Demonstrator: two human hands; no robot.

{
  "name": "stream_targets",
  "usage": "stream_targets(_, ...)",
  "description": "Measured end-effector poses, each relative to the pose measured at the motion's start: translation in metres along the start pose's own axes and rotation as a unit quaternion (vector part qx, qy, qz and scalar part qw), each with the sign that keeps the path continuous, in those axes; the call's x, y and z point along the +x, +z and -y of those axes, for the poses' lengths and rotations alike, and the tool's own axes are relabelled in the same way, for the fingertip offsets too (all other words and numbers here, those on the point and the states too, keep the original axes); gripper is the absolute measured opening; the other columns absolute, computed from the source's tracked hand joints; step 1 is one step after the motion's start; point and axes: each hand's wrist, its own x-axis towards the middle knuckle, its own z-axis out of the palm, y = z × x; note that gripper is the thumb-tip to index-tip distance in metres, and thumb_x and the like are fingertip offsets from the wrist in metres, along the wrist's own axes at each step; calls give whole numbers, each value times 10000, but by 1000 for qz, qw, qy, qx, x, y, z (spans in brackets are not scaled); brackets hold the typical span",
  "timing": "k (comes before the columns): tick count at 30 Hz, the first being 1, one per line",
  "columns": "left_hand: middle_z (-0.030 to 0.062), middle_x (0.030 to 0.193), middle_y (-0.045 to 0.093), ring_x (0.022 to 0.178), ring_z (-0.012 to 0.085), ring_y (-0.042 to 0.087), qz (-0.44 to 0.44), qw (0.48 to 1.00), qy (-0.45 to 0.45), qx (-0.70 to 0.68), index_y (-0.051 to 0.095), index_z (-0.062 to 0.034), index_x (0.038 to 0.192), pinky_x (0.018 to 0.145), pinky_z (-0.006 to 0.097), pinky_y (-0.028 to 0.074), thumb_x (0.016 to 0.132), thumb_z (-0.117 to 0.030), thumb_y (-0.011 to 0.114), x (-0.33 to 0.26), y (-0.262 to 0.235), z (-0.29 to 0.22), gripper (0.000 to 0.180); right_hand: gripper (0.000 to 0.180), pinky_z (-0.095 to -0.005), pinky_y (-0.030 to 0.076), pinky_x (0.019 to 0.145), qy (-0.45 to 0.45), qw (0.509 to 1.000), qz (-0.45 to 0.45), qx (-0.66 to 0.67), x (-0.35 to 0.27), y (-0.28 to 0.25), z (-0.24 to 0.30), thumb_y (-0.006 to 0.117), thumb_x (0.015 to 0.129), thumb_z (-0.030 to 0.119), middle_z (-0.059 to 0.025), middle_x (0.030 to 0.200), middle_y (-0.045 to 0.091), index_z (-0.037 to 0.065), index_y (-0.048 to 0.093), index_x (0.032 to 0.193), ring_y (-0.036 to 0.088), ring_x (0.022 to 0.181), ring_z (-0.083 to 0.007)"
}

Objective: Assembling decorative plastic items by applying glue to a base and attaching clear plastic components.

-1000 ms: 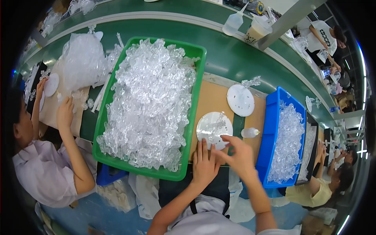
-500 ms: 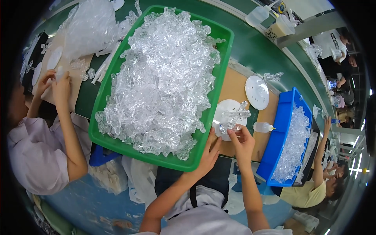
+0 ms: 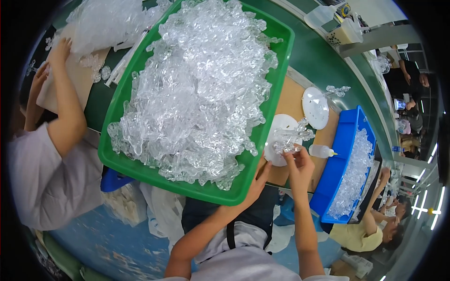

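My right hand (image 3: 298,165) pinches a small cluster of clear plastic pieces (image 3: 289,138) over a white round disc (image 3: 280,139) on the brown board. My left hand (image 3: 260,179) rests at the near corner of the green tray (image 3: 276,100), fingertips touching the disc's edge. The tray is heaped with clear plastic parts (image 3: 197,89). A second white disc (image 3: 315,107) lies farther back on the board, with a clear sprig on it. A small clear dropper bottle (image 3: 321,151) lies just right of my right hand.
A blue bin (image 3: 344,154) holding clear parts stands to the right. A person on the left (image 3: 51,159) handles parts on another board. More seated people are at the far right. Clear containers (image 3: 328,18) stand on the green conveyor at the back.
The view has swung left and closer to the tray. My right hand has lifted the clear cluster off the disc slightly; my left hand stays by the tray corner.
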Motion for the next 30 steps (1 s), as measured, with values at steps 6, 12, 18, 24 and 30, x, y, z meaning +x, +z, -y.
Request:
stream_targets(6, 112, 1351, 449, 1243, 289, 424, 53, 994, 39, 92, 453, -64, 1336, 1014, 425, 357, 872, -219, 487, 0, -12, -2, 491, 262, -265, 494, 763, 113, 961, 23, 252, -1, -4, -13, 617, 885, 160, -80, 941, 645, -37, 585, 1055, 615, 833, -138)
stream_targets(12, 147, 1440, 335, 1268, 342, 387, 17, 992, 43, 119, 555, -121, 1242, 992, 463, 365, 804, -223, 592, -3, -9, -2, 451, 207, -248, 506, 710, 67, 970, -1, 234, -4, 8, -5, 638, 866, 133, -64, 880, 644, -26, 592, 990, 619, 785, -123)
stream_targets(18, 127, 1443, 336, 1249, 347, 405, 8, 988, 44, 148, 565, -125, 1222, 975, 467, 381, 793, -210, 604, 2, -17, -3, 440, 228, -250, 496, 635, 9, 1000, -24, -9, -10, 11, 17, 661, 843, 115, -81, 750, 638, -32, 585, 999, 627, 693, -125)
stream_targets(24, 154, 1432, 340, 1262, 342, 397, -1, 987, 55, 150, 570, -107, 1209, 994, 460, 368, 790, -182, 604, 7, -22, -5, 427, 206, -246, 479, 586, -50, 994, -44, -81, -4, 7, 14, 679, 824, 111, -93, 681, 608, -32, 543, 883, 611, 637, -114)
stream_targets(30, 199, 1415, 343, 1307, 353, 346, 8, 997, 41, 67, 565, -66, 1207, 1029, 462, 337, 791, -144, 602, 2, -10, -2, 425, 204, -245, 480, 576, -92, 989, -40, -110, -6, 12, 15, 671, 830, 104, -100, 665, 599, -28, 522, 784, 601, 620, -111)
